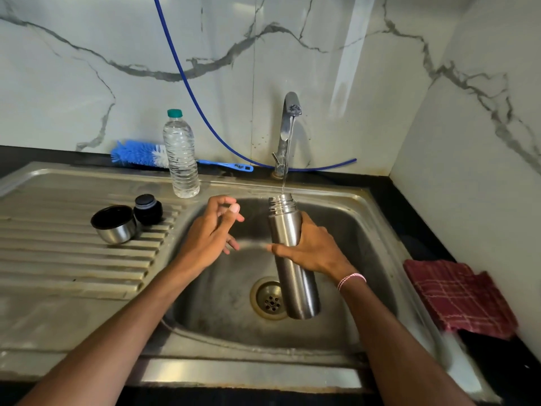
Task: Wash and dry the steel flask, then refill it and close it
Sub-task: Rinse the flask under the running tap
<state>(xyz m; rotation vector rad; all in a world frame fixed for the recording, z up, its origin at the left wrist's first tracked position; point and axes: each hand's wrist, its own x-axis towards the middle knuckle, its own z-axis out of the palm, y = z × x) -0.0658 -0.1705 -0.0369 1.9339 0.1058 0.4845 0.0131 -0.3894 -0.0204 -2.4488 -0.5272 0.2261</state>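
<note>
— Where is the flask [285,227]?
— Over the sink [360,218], upright with a slight tilt; its mouth is uncapped and sits just under the tap [288,124]; a thin thread of water [284,177] runs down into the opening; its base hangs above the drain [269,298].
— Who has it?
— The right hand [310,247]; fingers and thumb are wrapped round the middle of the body; a pink and white band [351,279] circles that wrist.
— And the left hand [210,230]?
— Raised over the basin to the left of the flask, apart from it; fingers loosely bent, nothing in them; the fingertips are blurred.
— The closures?
— On the draining board [58,259], left of the basin; a steel cap [114,224] lies tipped with its dark inside showing; a black stopper [147,208] stands just beside it, touching or nearly so; I cannot tell which.
— Anything else?
— A clear water bottle [181,156] with a green lid stands at the back edge; a blue brush [137,153] lies behind it along the wall; a blue tube [205,104] hangs down the marble wall behind the tap; a dark red checked cloth [456,294] lies on the counter to the right.
</note>
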